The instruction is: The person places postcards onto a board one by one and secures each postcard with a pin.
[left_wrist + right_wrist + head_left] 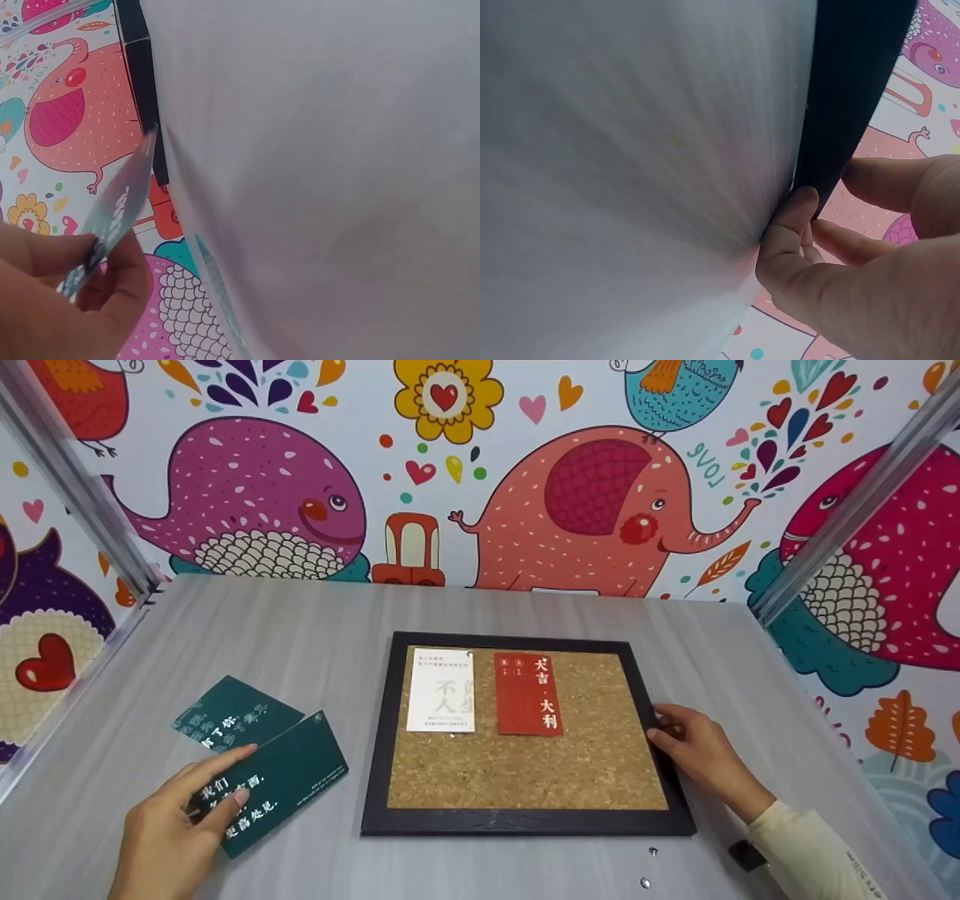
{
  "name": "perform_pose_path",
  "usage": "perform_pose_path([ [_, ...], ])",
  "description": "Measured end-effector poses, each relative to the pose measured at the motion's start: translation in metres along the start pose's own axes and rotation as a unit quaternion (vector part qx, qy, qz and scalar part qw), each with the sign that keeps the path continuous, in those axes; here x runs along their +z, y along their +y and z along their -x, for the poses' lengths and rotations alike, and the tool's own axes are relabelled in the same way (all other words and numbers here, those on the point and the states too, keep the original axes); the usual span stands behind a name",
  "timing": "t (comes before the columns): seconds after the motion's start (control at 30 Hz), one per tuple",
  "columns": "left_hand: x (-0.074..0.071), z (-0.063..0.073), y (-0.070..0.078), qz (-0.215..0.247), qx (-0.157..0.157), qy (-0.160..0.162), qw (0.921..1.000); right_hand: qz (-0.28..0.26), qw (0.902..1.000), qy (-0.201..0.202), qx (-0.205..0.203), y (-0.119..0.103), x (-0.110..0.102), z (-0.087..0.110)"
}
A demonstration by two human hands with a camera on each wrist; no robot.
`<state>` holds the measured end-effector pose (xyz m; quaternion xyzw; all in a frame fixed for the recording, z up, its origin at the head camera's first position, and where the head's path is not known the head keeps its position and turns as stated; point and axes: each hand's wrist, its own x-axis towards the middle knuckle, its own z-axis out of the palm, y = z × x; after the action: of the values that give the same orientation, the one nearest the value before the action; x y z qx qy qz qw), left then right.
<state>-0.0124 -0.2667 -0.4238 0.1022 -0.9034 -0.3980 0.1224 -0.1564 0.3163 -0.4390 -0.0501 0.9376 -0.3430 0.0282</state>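
My left hand (pixel 176 817) pinches a dark green card (pixel 300 765) with white Chinese lettering between thumb and fingers, above the table at the left. The same card (pixel 120 202) appears nearly edge-on in the left wrist view. Just behind it lies another green card (pixel 240 709), partly covered. A cork board (pixel 525 772) in a black frame lies flat in the middle, bearing a white card (pixel 441 690) and a red card (pixel 526 694) side by side near its top. On the board's right edge, my right hand (pixel 701 754) grips the black frame (pixel 847 90) with thumb and fingers.
Two small metallic pins, a nearer one (pixel 645 883) and a farther one (pixel 653 851), lie below the board's lower right corner. A small black object (pixel 746 855) sits at the right wrist. A cartoon-printed wall (pixel 435 510) closes off the back of the grey table (pixel 322 615).
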Motion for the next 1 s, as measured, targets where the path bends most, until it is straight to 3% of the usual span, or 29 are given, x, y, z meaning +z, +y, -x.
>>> perform_pose_path([
  [0.33,0.003,-0.007,0.008,0.056,-0.083,-0.026,0.9946,-0.004,1.0000,0.002,-0.003,0.000,0.000,0.000],
  [0.73,0.006,-0.015,0.017,0.117,-0.078,-0.045,0.9891,0.003,1.0000,-0.006,0.004,-0.002,0.000,0.000],
  [1.0,0.024,-0.021,0.037,0.150,-0.061,-0.077,0.9838,0.010,0.9999,-0.005,0.006,0.000,0.000,0.000],
])
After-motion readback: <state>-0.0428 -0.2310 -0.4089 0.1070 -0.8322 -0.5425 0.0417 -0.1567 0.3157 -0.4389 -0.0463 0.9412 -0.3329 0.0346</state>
